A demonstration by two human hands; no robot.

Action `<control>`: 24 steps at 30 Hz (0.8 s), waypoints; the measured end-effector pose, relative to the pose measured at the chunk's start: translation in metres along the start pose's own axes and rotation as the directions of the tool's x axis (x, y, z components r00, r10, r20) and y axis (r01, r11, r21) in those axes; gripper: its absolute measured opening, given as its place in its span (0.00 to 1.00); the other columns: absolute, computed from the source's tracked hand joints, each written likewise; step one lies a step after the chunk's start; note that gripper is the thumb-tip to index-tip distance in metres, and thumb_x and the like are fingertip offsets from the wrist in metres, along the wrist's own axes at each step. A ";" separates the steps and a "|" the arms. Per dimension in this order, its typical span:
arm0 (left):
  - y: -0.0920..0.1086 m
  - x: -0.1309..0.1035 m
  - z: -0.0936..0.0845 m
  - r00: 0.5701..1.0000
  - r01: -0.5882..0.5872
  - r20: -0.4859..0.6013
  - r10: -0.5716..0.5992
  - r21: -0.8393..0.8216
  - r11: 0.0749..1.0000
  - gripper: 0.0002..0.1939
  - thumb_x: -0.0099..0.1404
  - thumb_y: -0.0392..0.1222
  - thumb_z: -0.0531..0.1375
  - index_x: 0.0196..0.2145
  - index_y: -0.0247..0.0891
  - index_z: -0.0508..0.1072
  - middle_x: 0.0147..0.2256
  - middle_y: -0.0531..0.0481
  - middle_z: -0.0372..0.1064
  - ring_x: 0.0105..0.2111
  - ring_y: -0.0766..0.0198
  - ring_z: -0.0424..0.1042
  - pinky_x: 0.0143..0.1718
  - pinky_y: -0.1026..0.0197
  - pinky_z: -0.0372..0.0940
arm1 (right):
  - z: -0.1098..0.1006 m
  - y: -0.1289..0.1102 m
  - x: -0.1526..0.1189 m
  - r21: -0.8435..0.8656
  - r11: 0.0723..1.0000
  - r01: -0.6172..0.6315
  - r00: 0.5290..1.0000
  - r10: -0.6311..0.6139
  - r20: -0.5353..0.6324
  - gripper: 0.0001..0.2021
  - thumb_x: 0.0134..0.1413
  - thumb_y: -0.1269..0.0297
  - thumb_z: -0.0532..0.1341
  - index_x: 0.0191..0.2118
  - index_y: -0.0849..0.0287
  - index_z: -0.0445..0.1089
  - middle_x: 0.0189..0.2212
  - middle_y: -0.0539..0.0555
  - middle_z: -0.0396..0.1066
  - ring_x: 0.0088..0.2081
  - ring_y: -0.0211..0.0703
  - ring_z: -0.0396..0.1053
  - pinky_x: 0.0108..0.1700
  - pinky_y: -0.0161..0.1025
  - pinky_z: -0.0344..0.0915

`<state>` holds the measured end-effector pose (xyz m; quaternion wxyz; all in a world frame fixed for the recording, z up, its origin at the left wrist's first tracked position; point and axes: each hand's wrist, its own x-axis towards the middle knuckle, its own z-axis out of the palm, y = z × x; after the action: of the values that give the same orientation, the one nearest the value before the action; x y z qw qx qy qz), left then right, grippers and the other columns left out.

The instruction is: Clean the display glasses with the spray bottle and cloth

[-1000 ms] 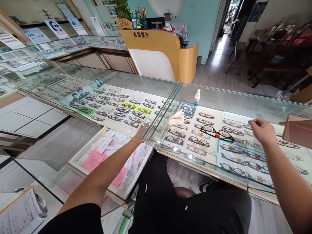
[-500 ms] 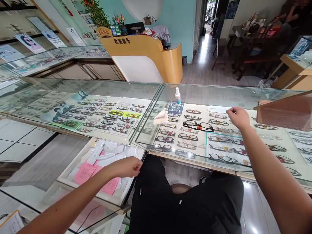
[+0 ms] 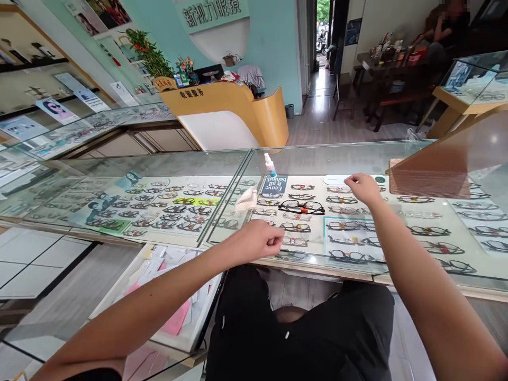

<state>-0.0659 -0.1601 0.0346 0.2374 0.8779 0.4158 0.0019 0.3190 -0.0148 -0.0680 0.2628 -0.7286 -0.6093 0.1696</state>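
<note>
My left hand [image 3: 264, 239] is loosely closed above the near edge of the glass counter [image 3: 222, 233], with nothing showing in its fingers. Just beyond it, black-framed eyeglasses [image 3: 301, 207] lie on the glass top. My right hand [image 3: 363, 187], also curled closed and without a visible object, rests farther out by a white oblong piece [image 3: 335, 180]. Left of the eyeglasses are a pale cleaning cloth [image 3: 246, 199] and a dark card with white lettering [image 3: 274, 185]. A small white spray bottle [image 3: 270, 165] stands behind the card.
Rows of eyeglass frames [image 3: 190, 214] lie inside the display case. A brown ribbed tray [image 3: 428, 180] sits on the right. At lower left, an open drawer [image 3: 194, 338] holds papers. Past the counter are a yellow cashier desk [image 3: 273, 114] and a seated person [image 3: 444, 32].
My left hand has moved from over the drawer up and right to the counter's edge. My right hand stays by the white piece, and the view has tilted and shifted slightly.
</note>
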 end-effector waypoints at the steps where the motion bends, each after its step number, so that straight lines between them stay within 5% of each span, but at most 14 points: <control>1: 0.001 0.011 -0.003 1.000 -0.002 -0.023 0.002 0.012 1.000 0.09 0.63 0.32 0.59 0.26 0.41 0.65 0.21 0.59 0.62 0.23 0.67 0.60 0.31 0.61 0.55 | -0.001 -0.001 0.000 0.001 1.000 0.002 1.000 -0.002 0.010 0.17 0.64 0.51 0.58 0.38 0.54 0.81 0.49 0.60 0.80 0.47 0.56 0.74 0.50 0.48 0.66; 6: 0.003 0.061 -0.014 0.988 -0.051 -0.136 0.078 0.194 0.980 0.10 0.68 0.34 0.61 0.28 0.40 0.73 0.26 0.54 0.73 0.29 0.62 0.69 0.36 0.58 0.61 | -0.006 -0.007 0.001 0.017 1.000 0.004 0.998 -0.005 0.070 0.15 0.66 0.54 0.58 0.39 0.55 0.80 0.52 0.59 0.81 0.49 0.54 0.74 0.50 0.45 0.65; 11: -0.003 0.087 -0.010 0.962 -0.143 -0.134 0.236 0.487 0.862 0.12 0.76 0.45 0.62 0.40 0.41 0.86 0.52 0.43 0.81 0.51 0.48 0.74 0.51 0.48 0.66 | -0.010 -0.012 0.000 0.012 1.000 -0.008 0.996 0.007 0.088 0.14 0.67 0.56 0.59 0.39 0.55 0.79 0.54 0.59 0.81 0.48 0.53 0.74 0.50 0.45 0.64; 19: -0.011 0.092 0.003 0.976 -0.146 -0.048 0.212 0.576 0.804 0.18 0.80 0.48 0.60 0.54 0.37 0.86 0.60 0.43 0.81 0.56 0.45 0.71 0.54 0.42 0.66 | -0.012 -0.016 -0.002 0.011 1.000 -0.024 0.994 0.023 0.106 0.13 0.68 0.57 0.58 0.39 0.55 0.79 0.54 0.59 0.81 0.48 0.53 0.74 0.50 0.45 0.64; 24: -0.006 0.059 -0.003 0.980 -0.136 -0.053 0.193 0.527 0.839 0.18 0.79 0.46 0.60 0.56 0.38 0.85 0.61 0.42 0.81 0.57 0.44 0.71 0.56 0.42 0.67 | -0.012 -0.013 -0.001 0.013 1.000 -0.004 0.994 0.002 0.105 0.13 0.66 0.56 0.59 0.39 0.55 0.80 0.51 0.59 0.82 0.49 0.54 0.74 0.48 0.43 0.64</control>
<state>-0.0322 -0.1125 0.0229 -0.0318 0.9404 0.3356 -0.0446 0.3152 -0.0167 -0.0505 0.2348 -0.7178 -0.6202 0.2122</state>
